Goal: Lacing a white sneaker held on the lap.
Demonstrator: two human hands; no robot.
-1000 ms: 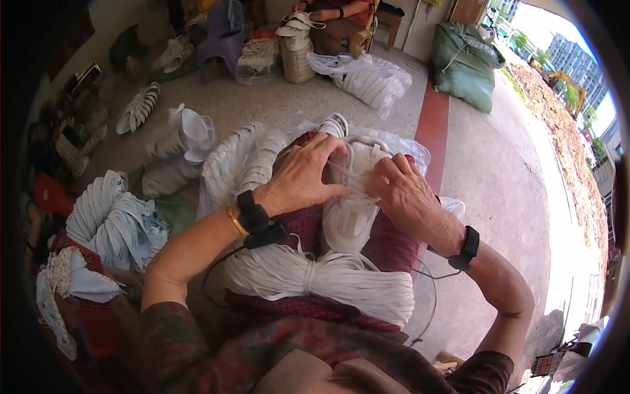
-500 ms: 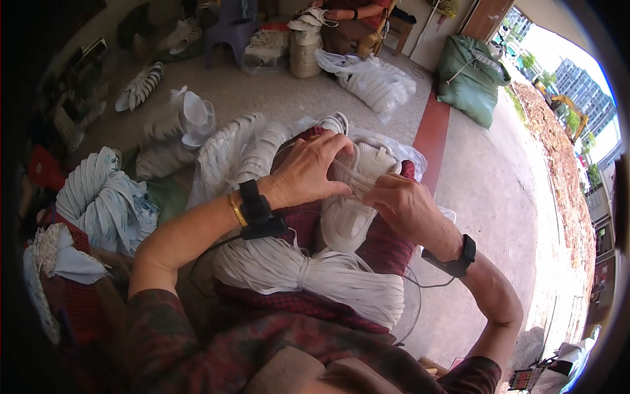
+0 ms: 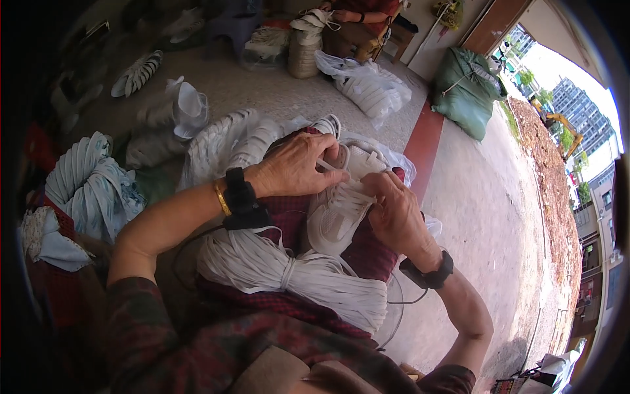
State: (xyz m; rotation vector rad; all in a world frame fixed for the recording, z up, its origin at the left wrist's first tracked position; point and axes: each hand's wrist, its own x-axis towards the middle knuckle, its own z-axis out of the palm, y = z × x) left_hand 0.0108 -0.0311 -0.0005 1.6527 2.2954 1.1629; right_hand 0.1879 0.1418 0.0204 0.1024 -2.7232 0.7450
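A white sneaker [image 3: 331,226] rests toe toward me on my lap, with white lace crossing its upper. My left hand [image 3: 298,164] is over the shoe's ankle end, thumb and fingers pinched on a white shoelace [image 3: 323,164]. On the other side of the shoe, my right hand [image 3: 397,213] is closed at the lacing, gripping a shoelace; its fingertips are partly hidden. Nearer my body, a thick bundle of white shoelaces [image 3: 259,262], tied round its middle, lies across the dark red checked cloth on my lap.
Stacked white shoe parts [image 3: 223,141] in clear plastic lie beyond my left arm. Pale blue-white stacks [image 3: 82,177] stand farther left. At the back, a seated person [image 3: 374,20] handles white pieces. A green sack [image 3: 466,92] leans by the doorway; a plastic-wrapped bundle [image 3: 367,85] lies ahead.
The view has shifted, so most things sit slightly farther left. My right hand has drawn a little away from my left, uncovering more of the lacing between them.
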